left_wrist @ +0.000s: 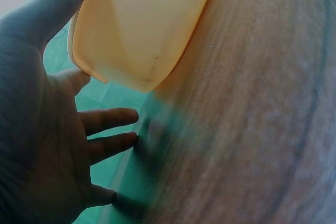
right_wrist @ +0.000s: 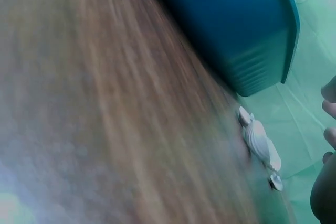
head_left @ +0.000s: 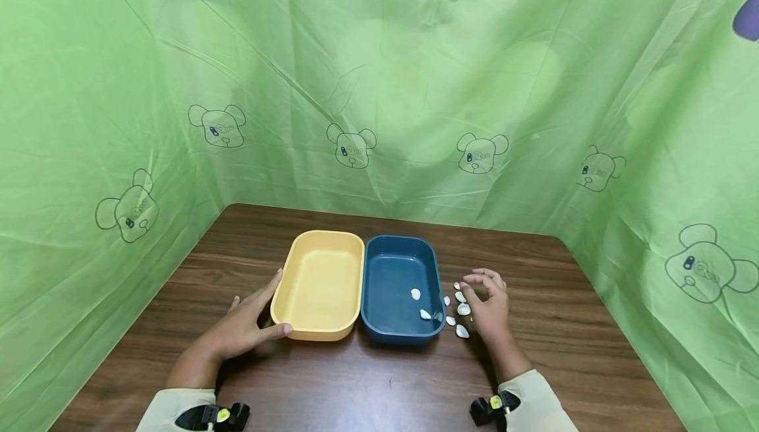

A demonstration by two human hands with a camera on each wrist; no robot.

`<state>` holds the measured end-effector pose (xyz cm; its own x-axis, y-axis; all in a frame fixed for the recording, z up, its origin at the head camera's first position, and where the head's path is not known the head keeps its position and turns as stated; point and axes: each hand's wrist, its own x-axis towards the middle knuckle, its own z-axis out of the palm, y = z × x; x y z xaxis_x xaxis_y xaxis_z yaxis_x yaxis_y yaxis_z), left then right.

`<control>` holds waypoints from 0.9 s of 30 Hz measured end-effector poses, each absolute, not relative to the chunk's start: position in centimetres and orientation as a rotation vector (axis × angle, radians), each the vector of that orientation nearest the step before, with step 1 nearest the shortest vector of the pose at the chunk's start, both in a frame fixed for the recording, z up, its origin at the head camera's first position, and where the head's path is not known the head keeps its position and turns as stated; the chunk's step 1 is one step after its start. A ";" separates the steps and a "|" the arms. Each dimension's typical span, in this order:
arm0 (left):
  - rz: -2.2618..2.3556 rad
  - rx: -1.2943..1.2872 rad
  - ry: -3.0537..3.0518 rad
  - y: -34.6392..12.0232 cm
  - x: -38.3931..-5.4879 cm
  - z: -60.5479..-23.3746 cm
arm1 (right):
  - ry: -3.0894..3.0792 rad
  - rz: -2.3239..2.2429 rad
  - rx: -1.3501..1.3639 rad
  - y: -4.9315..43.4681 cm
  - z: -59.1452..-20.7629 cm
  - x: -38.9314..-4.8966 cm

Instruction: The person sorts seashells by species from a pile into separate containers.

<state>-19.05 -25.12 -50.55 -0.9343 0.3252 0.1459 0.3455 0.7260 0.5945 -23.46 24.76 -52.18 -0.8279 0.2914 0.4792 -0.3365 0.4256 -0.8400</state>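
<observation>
My left hand [head_left: 240, 330] rests at the left side of a yellow plastic tub [head_left: 317, 334], its thumb by the near rim. In the left wrist view, the other fingers [left_wrist: 111, 121] spread straight out beside the tub. A blue tub [head_left: 403, 338] stands against the yellow one, with two white seashells inside, one a pale shell [head_left: 416, 294]. My right hand [head_left: 489, 310] is just right of several loose shells, a ribbed shell [right_wrist: 257, 139] among them. Its thumb and fingers are bent with a gap between, and no shell shows in them.
The tubs and shells are on a brown wood-grain table [head_left: 379, 386]. A green curtain [head_left: 379, 76] with printed bear heads surrounds its back and sides. Loose shells, including a white shell [head_left: 462, 331], lie close along the blue tub's right side.
</observation>
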 end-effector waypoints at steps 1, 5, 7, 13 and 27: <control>-1.004 -0.563 -2.889 -25.1 -19.1 -50.6 | -2.125 1.422 0.027 24.9 -52.2 -23.5; -1.003 -0.568 -2.883 -25.1 -19.1 -50.6 | -2.156 1.413 0.011 25.3 -52.5 -23.6; -1.007 -0.566 -2.881 -25.1 -19.0 -50.6 | -2.164 1.410 0.006 25.4 -52.6 -23.7; -1.018 -0.562 -2.885 -25.1 -19.0 -50.4 | -2.224 1.400 -0.060 25.6 -52.9 -23.8; -1.015 -0.558 -2.891 -25.2 -19.0 -50.5 | -2.510 1.220 -0.306 26.2 -53.2 -23.5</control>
<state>-19.04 -25.17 -50.55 -0.9353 0.3239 0.1424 0.3418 0.7232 0.6002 -23.47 26.23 -53.23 -0.9216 0.3318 0.2013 0.0468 0.6098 -0.7912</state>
